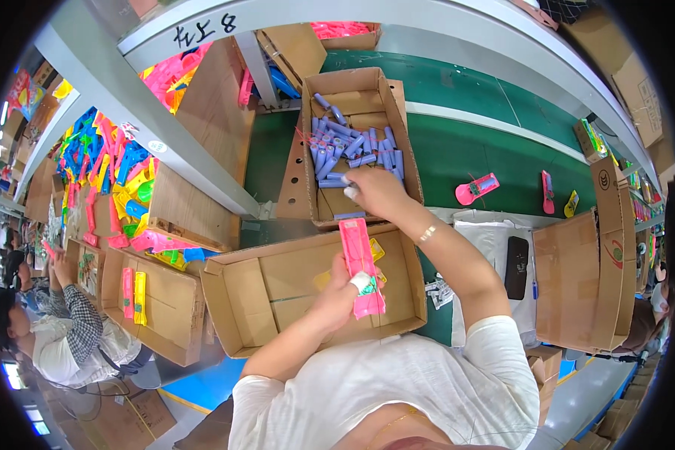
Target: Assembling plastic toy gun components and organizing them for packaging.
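In my left hand (331, 301) is a long pink plastic housing (358, 251), with a small green circuit board (367, 286) and thin wires in its lower part. White wrapping covers the thumb. My right hand (381, 195) reaches over the near end of a cardboard box (405, 142) of purple cylindrical battery cells (341, 146) with red wires. Its fingers are pinched together, wrapped at the tips; what they hold is not clear. One purple cell (349, 215) shows just beyond the housing. Below my left hand, a shallow cardboard box (244, 300) holds yellow plastic parts (377, 249).
Pink housings (478, 189) and a yellow one (571, 203) lie on the green surface. A black flat object (517, 268) rests at right, beside a tall carton (570, 281). Grey posts (157, 139) and a bin of coloured parts (112, 172) stand left, near another person (71, 337).
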Motion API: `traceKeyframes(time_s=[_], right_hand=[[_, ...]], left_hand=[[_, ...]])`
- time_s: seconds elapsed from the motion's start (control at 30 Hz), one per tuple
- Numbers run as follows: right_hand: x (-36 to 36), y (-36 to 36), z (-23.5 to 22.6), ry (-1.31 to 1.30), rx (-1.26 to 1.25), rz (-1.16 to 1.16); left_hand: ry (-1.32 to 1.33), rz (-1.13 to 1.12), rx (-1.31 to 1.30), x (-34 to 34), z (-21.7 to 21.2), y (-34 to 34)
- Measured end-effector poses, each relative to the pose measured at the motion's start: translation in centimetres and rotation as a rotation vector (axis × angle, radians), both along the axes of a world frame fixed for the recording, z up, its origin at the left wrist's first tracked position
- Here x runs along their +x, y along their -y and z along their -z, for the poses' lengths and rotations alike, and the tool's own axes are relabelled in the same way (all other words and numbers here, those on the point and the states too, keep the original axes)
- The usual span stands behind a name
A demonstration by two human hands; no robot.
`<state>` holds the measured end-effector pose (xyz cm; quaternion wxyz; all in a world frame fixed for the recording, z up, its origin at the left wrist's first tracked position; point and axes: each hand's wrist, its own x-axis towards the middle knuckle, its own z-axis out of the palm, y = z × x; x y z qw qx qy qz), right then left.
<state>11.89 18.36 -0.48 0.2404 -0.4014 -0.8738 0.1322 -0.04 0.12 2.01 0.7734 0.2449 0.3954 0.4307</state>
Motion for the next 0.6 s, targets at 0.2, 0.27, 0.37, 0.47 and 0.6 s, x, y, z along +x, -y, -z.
traceKeyframes(time_s=[0.2, 0.27, 0.37, 0.47, 0.6], right_hand=[[-3.1, -2.7, 3.3, 0.444, 0.090, 0.052], [-2.7, -2.0, 2.6, 0.514, 0.105, 0.062], [-1.2, -0.5, -0.3, 0.317, 0.010, 0.085], [0.5, 2.8, -4.2, -0.143, -0.137, 0.069], [2.3, 8.8, -6.5, -0.507, -0.135, 0.084]], left_hand=[[-0.005, 0.063, 0.131, 0.0, -0.3, 0.4], [-0.015, 0.066, 0.127, -0.1, -0.4, 0.4], [-0.015, 0.057, 0.150, -0.3, -0.4, 0.3], [-0.014, 0.025, 0.177, -0.1, -0.1, 0.6], [-0.027, 0.006, 0.176, 0.0, 0.1, 0.4]])
